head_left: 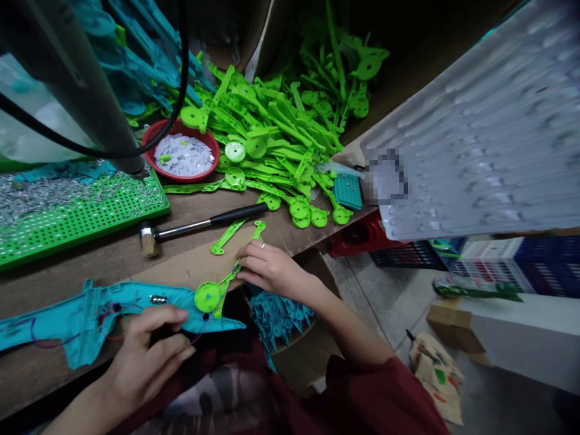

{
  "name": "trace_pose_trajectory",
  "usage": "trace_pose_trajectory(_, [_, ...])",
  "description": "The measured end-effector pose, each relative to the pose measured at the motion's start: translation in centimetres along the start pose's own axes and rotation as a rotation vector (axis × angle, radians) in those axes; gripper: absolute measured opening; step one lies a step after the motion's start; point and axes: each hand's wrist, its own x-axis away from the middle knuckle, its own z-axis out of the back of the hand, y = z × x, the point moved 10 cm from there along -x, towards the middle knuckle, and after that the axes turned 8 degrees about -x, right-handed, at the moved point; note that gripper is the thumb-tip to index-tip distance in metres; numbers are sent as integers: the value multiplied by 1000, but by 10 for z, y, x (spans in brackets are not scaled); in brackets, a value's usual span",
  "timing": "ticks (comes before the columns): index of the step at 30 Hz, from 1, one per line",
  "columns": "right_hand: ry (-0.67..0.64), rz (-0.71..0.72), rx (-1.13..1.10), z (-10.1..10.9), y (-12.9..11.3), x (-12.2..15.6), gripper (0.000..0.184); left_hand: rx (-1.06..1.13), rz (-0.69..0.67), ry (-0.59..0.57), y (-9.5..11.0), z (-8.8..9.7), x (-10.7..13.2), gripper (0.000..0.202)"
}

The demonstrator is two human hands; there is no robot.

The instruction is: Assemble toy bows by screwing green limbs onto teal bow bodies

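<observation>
My right hand (267, 269), with a ring on one finger, pinches a lime-green plastic part (208, 297) with a round disc end. A thin red and purple wire (220, 300) runs along this part and down towards my left hand (151, 350). The left hand's fingers are loosely bent and apart, with the wire passing close to the fingertips. Beneath both lies a long blue plastic shell (136, 293), hollow side up, holding wires and a small metal spring-like piece (158, 299). The disc end overlaps the shell's right end. My right fingers hide the part's gripped stretch.
A black-handled hammer (203, 225) lies behind the shell, near a loose green piece (229, 235). Beyond are a green perforated tray (90, 226) of metal bits, a red bowl (181, 178) of white pieces and heaped green parts (276, 133). A grey post (90, 90) stands left.
</observation>
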Motion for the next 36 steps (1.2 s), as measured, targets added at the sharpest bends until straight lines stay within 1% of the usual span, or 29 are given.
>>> trace_pose_trajectory(2, [1, -13, -30, 2, 0, 0, 18, 210, 77, -50, 1, -7, -3, 20])
trace_pose_trajectory(4, [5, -37, -49, 4, 0, -1, 15, 458, 110, -132, 6, -18, -9, 22])
trace_pose_trajectory(5, [8, -50, -56, 5, -1, -1, 15, 546, 123, -165, 8, -23, -12, 22])
trace_pose_trajectory(6, [10, -63, -62, 5, -1, -1, 15, 588, 139, -182, 9, -27, -15, 21])
trace_pose_trajectory(7, [11, -75, -64, 5, -2, -2, 16, 576, 164, -180, 8, -30, -18, 19])
trace_pose_trajectory(9, [13, -90, -43, 4, -3, -1, 19, 426, 216, -137, 3, -31, -22, 14])
trace_pose_trajectory(11, [7, -82, 8, 2, -6, -1, 19, 199, 231, -90, 3, -28, -24, 3])
trace_pose_trajectory(12, [0, -73, 38, 1, -7, 0, 18, 75, 219, -80, 5, -26, -25, 7])
trace_pose_trajectory(14, [-16, -51, 86, -2, -11, 2, 17, -190, 154, -85, 14, -23, -27, 20])
trace_pose_trajectory(16, [-33, -45, 108, -4, -13, 4, 16, -448, 42, -101, 26, -22, -29, 26])
trace_pose_trajectory(18, [-63, -48, 125, -5, -15, 6, 17, -619, -62, -112, 35, -21, -30, 32])
trace_pose_trajectory(20, [-116, -53, 167, -9, -16, 8, 22, -682, -105, -140, 36, -22, -31, 37])
trace_pose_trajectory(22, [-168, -56, 222, -12, -17, 10, 27, -693, -132, -172, 36, -25, -32, 40])
trace_pose_trajectory(24, [-186, -63, 265, -14, -19, 10, 27, -730, -174, -211, 38, -30, -31, 41])
trace_pose_trajectory(26, [-157, -89, 292, -14, -21, 10, 20, -811, -214, -249, 39, -33, -31, 42])
trace_pose_trajectory(29, [-70, -143, 323, -14, -24, 7, 14, -890, -246, -288, 42, -32, -34, 43])
trace_pose_trajectory(33, [18, -173, 331, -17, -28, 3, 12, -898, -226, -438, 33, -32, -34, 39])
trace_pose_trajectory(34, [31, -170, 322, -18, -28, 3, 11, -889, -244, -451, 34, -32, -32, 38])
trace_pose_trajectory(36, [53, -150, 280, -18, -27, 2, 12, -852, -303, -405, 39, -30, -27, 38])
